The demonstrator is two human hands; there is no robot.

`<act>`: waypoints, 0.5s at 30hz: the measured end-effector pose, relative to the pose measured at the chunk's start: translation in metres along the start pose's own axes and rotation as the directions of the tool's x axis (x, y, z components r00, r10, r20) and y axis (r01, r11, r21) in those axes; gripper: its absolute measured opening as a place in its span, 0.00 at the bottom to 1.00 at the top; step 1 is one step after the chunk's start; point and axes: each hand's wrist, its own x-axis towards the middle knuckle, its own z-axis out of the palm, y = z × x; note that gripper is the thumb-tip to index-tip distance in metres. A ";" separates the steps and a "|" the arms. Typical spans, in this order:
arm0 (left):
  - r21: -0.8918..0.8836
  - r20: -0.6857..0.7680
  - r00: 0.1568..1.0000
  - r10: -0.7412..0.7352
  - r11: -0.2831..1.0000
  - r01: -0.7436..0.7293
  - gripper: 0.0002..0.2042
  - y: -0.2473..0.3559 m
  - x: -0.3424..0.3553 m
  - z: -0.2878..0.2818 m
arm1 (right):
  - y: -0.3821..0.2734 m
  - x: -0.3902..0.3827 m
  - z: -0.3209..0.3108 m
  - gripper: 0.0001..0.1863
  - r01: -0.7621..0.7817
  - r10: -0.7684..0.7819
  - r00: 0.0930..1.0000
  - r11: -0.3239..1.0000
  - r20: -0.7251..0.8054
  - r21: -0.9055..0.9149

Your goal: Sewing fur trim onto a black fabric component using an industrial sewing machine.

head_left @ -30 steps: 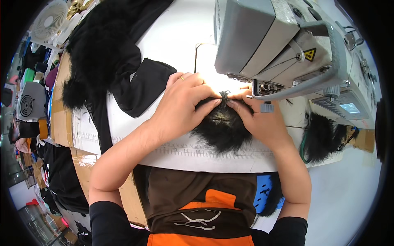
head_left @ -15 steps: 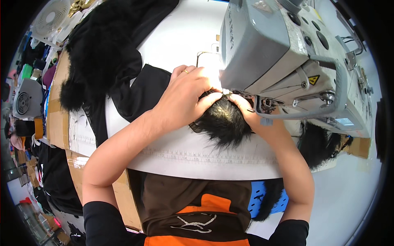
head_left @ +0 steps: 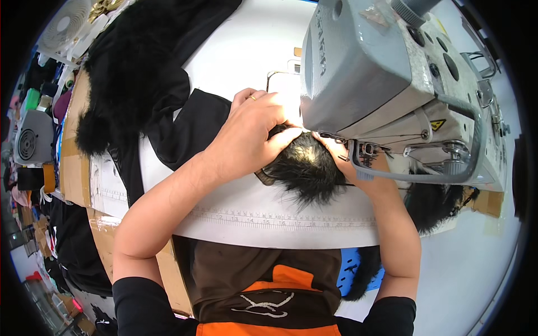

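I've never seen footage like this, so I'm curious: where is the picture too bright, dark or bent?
Head view: glare whites out the tabletop just beyond the left hand, beside the sewing machine; head view: the black fur pile at left shows little detail; head view: the printed ruler bows, and the corners are black.

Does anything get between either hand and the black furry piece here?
Nothing visible does. The thumbs of the left hand and right hand touch the far edge of the black furry piece. The sewing machine hides part of the right hand, so its fingers can't be checked.
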 end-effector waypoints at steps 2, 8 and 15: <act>-0.016 0.003 1.000 -0.003 1.000 0.003 0.04 0.000 0.001 0.000 | 0.020 -0.003 0.003 0.24 0.082 -0.067 0.996 0.928 0.053 -0.363; -0.023 0.029 0.999 -0.040 0.999 0.041 0.03 0.000 0.000 -0.002 | -0.028 0.009 -0.010 0.22 0.228 0.037 0.951 0.585 0.306 -0.779; 0.017 0.006 0.999 -0.032 0.999 0.032 0.03 -0.001 0.003 0.000 | 0.003 0.016 -0.001 0.22 0.234 -0.098 0.969 0.669 0.228 -0.706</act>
